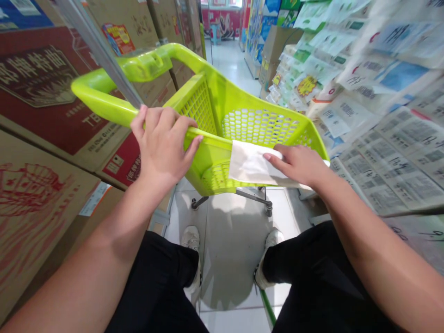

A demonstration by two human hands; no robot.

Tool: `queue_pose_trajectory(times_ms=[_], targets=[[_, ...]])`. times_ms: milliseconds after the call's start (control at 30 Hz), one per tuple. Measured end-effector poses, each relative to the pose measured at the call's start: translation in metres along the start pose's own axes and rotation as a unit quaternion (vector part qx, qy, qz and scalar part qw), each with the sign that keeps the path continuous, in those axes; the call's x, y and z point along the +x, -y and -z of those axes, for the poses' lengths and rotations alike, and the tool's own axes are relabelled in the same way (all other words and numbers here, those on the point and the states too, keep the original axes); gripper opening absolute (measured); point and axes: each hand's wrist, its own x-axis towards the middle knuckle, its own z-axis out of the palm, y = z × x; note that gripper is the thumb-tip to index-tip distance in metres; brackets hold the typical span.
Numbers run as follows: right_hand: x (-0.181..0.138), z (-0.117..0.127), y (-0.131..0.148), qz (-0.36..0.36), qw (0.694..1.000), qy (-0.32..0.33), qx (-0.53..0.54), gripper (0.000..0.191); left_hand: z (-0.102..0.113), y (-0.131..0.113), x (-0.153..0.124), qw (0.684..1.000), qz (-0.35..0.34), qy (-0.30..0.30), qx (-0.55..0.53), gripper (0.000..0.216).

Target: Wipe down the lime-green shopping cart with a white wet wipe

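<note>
A lime-green plastic shopping cart (204,159) with perforated sides stands in front of me, turned sideways. My left hand (166,138) is curled over the cart's near rim, its thumb on my side. Close against those fingers, a grey metal pole (114,69) slants up to the left. Farther right on the same rim, my right hand (298,162) presses a white cloth (244,164) that drapes over the edge. The thumb lies on top of the cloth; the other fingertips are partly hidden behind the rim. Inside the basket, the perforated walls show.
Stacked cardboard boxes (38,83) line the left side. Shelves of packaged tissues (388,152) rise on the right. Beyond the cart, a tiled aisle (231,60) runs past an open carton (277,51). A green stick (268,307) lies near my right shoe (265,259).
</note>
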Motion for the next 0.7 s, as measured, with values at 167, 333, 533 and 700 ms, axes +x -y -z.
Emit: queue_pose_trajectory(times_ms=[167, 333, 533, 700], targets=[[-0.004, -0.002, 0.017, 0.005, 0.999, -0.033, -0.036, 0.066, -0.003, -0.006, 0.001, 1.0, 0.001, 0.004, 0.016, 0.024], [0.015, -0.003, 0.079, 0.046, 0.994, -0.101, 0.003, 0.06, -0.008, -0.009, 0.0, 0.999, -0.028, -0.014, 0.043, 0.037], [0.023, 0.002, 0.088, 0.081, 0.991, -0.096, 0.044, 0.06, 0.002, -0.001, 0.0, 0.999, -0.02, 0.018, 0.034, 0.041], [0.011, 0.007, 0.02, -0.003, 0.999, 0.019, 0.036, 0.079, 0.006, 0.011, 0.002, 0.999, -0.026, 0.034, 0.029, 0.041]])
